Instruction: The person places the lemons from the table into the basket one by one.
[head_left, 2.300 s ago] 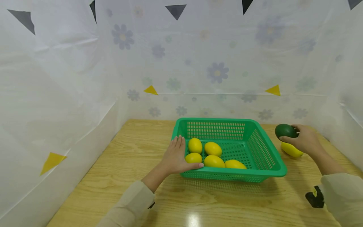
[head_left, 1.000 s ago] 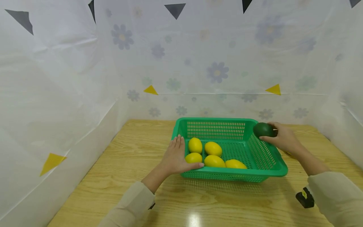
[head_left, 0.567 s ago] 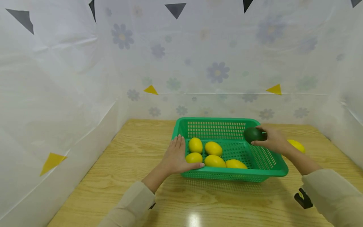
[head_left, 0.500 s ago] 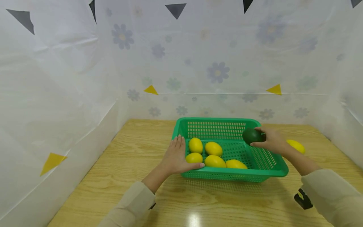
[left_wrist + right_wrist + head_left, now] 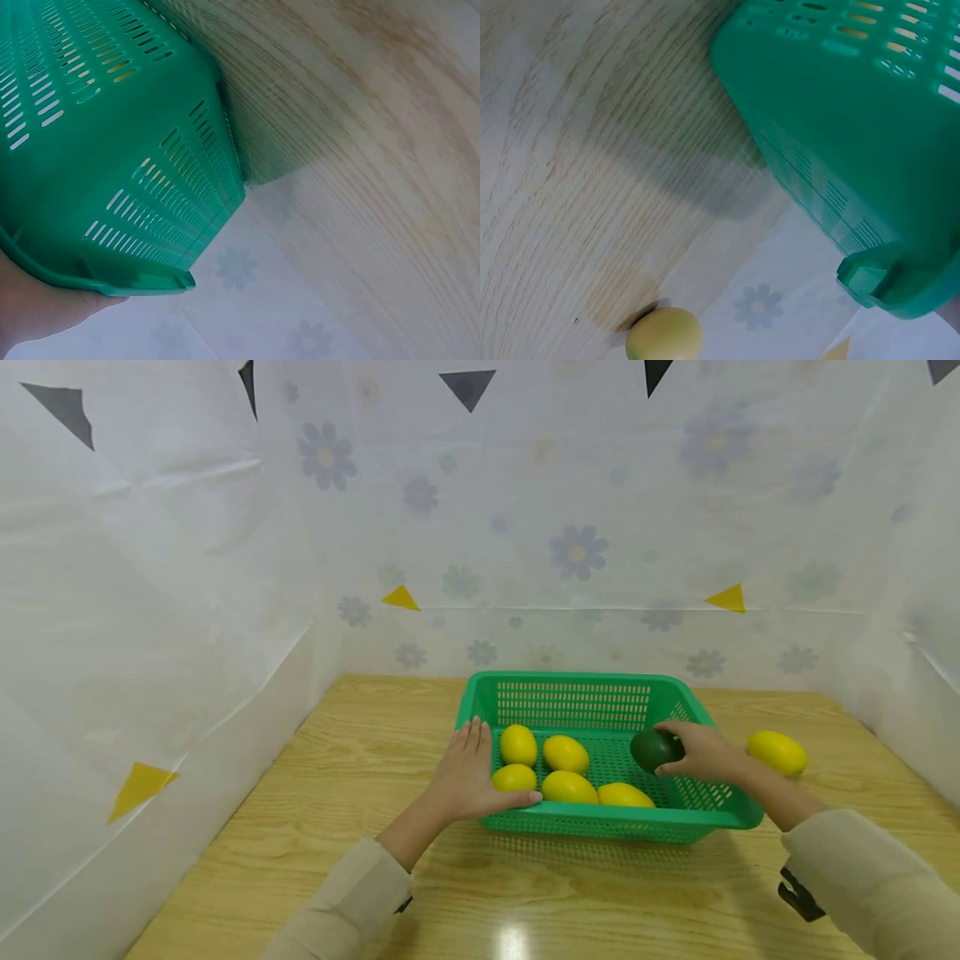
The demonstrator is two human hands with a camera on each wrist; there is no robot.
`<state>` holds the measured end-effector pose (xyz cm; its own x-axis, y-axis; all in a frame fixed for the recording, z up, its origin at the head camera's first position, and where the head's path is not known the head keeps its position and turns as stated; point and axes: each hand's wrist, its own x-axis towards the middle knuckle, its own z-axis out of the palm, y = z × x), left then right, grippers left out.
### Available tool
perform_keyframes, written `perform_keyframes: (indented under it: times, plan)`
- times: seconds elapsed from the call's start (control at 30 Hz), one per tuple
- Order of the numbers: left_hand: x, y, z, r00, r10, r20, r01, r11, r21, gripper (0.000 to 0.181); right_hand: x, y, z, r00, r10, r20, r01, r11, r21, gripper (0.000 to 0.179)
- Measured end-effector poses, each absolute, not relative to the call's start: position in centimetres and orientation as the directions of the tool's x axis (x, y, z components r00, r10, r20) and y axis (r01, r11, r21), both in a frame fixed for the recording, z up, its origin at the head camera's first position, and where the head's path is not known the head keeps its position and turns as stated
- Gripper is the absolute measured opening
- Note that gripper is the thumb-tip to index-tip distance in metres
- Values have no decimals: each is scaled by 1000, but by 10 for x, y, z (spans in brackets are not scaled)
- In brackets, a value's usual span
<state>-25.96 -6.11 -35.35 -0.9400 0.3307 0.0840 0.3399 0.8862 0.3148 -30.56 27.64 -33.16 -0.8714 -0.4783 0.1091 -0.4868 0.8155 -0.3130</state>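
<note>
My left hand [image 5: 465, 777] rests with straight fingers on the near left corner of a green plastic basket [image 5: 592, 812], thumb along the front rim. In the left wrist view, part of that hand shows at the basket's rim [image 5: 142, 283]. My right hand [image 5: 702, 752] grips a dark green avocado [image 5: 654, 750] between thumb and fingers, low inside the basket's right part. Several yellow lemons lie in the left and front of the basket, among them a back-left lemon [image 5: 518, 746] and a front lemon [image 5: 568, 787]. The right wrist view hides the avocado behind the basket wall [image 5: 840, 127].
Another lemon [image 5: 777, 752] lies on the wooden table [image 5: 360, 743] right of the basket, beside my right forearm; the right wrist view shows this lemon [image 5: 664, 335] too. White flower-print sheeting [image 5: 577, 510] stands behind the table and along its sides.
My right hand has carried the avocado leftward from beside the lemon on the table, over the basket's right rim and down inside. The left hand has stayed in place.
</note>
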Motion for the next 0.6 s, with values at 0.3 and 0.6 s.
perform_keyframes:
  times: [0.3, 0.6]
  plan:
    - [-260, -61, -353, -938, 336, 85, 345, 884, 316, 114, -304, 270, -337, -854, -518, 49, -509, 810, -291, 65]
    - [-259, -60, -352, -941, 327, 87, 338, 890, 307, 112, -305, 264, -343, -852, -522, -21, -500, 826, -262, 62]
